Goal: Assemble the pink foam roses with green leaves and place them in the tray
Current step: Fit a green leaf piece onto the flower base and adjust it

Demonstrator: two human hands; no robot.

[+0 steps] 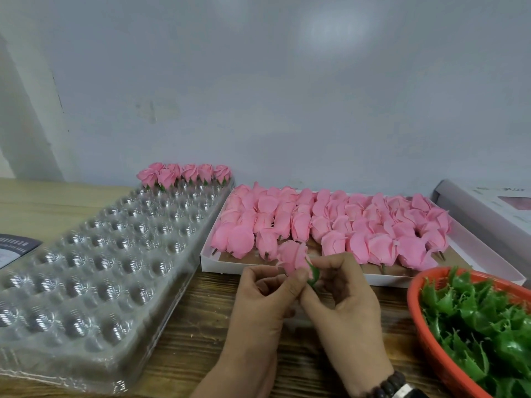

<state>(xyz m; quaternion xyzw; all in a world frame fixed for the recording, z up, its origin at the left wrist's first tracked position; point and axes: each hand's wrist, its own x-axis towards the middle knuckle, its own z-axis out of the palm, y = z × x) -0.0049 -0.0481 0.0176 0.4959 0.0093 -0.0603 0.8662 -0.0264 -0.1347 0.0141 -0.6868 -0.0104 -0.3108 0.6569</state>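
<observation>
From the head camera, the only print in sight sits on a dark leaflet (17, 248) at the left edge and on a pale box lid (488, 202) at the far right, and both are too blurred to read. The wooden table (184, 349) runs back to a plain grey wall; bare wood shows at the far left behind the tray and in the strip around the person's wrists. The clear plastic tray (94, 271) lies along the left side, its near corner close to the table's front edge, and its many round cups hold only a row of finished pink roses (185, 173) with green bases at the far end. Just beside it, a shallow white box (209, 264) is packed with bare pink foam rose heads (330, 225) on short stems. An orange basket (431, 346) at the lower right, cut by the frame, is heaped with green leaves (482, 320). Between box and basket, the left hand (261, 305) pinches a single pink rose (291, 258) at its base, held over the box's front rim. The right hand (344, 297), with a bead bracelet at the wrist, pinches a green leaf piece (313, 274) against that base, seemingly touching it.
</observation>
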